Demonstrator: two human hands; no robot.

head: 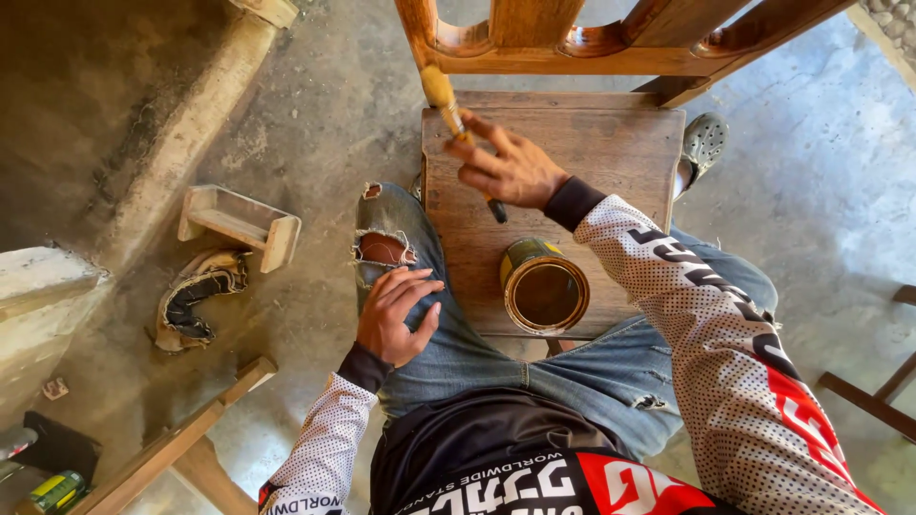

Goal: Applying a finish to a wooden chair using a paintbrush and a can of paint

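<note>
My right hand (510, 170) grips a paintbrush (444, 100) whose bristles touch the lower end of a wooden chair back post (418, 29). An open tin of brown varnish (545, 287) stands on the wooden chair seat (601, 143), close to my body. Resting flat on my left thigh, over torn blue jeans, my left hand (396, 315) holds nothing and its fingers lie slightly apart.
A small wooden frame piece (239, 224) and a crumpled dirty rag (196, 298) lie on the concrete floor to the left. Wooden bars (172, 448) cross the lower left. A grey clog (704, 143) shows beside the chair, and more wooden bars (873, 401) stand at the right.
</note>
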